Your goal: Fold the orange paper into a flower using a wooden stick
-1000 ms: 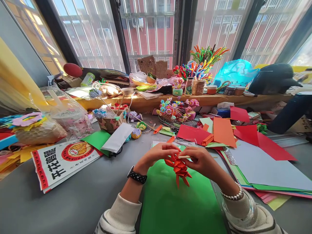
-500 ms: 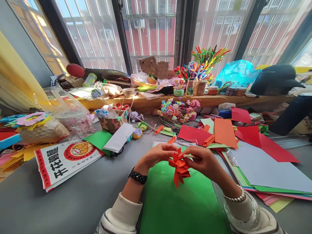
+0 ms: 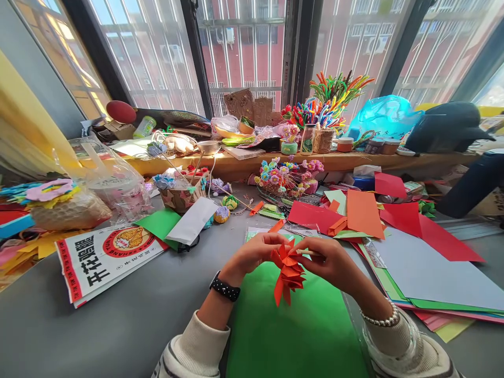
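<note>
Right now your left hand (image 3: 255, 252) and right hand (image 3: 328, 261) are both pinched on the folded orange paper flower (image 3: 289, 272), held in the air just above the bright green paper sheet (image 3: 291, 325) on the grey table (image 3: 118, 325). Your right fingers also grip a thin pale stick (image 3: 305, 252) that runs into the flower's top. As I judge it, the layered petals could spring apart or tear if you squeeze too hard at the centre, and the stick could slip out if that pinch loosens.

Farther off, a small patterned paper basket (image 3: 179, 198) holds paper blooms on sticks, and a low woven basket (image 3: 283, 185) is packed with small multicoloured flowers. On the wooden sill (image 3: 338, 161), a twine-wrapped jar (image 3: 322, 140) holds a bunch of coloured pipe cleaners (image 3: 334, 94); beside it a small glass jar's (image 3: 306, 139) contents are too small to tell.
</note>
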A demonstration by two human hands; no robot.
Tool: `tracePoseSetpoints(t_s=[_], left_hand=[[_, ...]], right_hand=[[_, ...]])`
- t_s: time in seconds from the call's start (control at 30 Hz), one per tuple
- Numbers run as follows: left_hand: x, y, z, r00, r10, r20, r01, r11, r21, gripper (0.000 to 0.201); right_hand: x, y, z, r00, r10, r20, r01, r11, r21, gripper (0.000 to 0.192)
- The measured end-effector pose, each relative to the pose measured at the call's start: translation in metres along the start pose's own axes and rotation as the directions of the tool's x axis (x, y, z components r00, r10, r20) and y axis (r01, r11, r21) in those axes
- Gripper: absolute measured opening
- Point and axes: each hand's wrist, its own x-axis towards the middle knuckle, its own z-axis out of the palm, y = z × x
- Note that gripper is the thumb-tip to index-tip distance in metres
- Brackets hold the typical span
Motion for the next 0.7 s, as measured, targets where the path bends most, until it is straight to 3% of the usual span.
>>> tracePoseSetpoints(t_s=[0.23, 0.43, 0.7], left_hand=[[0.0013, -0.0015, -0.0006, 1.000, 0.008, -0.015, -0.008, 1.000, -0.016, 0.022], [0.0036, -0.0053, -0.0043, 1.000, 0.003, 0.017, -0.003, 1.000, 0.006, 0.022], [0.0056, -0.0056, -0.0051, 1.000, 0.004, 0.005, -0.004, 1.000, 0.001, 0.023]], right_hand=[[0.0002, 0.0005, 0.0034, 0.999, 0.025, -0.032, -0.027, 0.999, -0.043, 0.003], [-0.0005, 0.0032, -0.0011, 0.997, -0.003, 0.079, 0.001, 1.000, 0.018, 0.019], [0.0014, 0.0001, 0.0022, 1.000, -0.024, 0.017, 0.026, 0.996, -0.085, 0.012]])
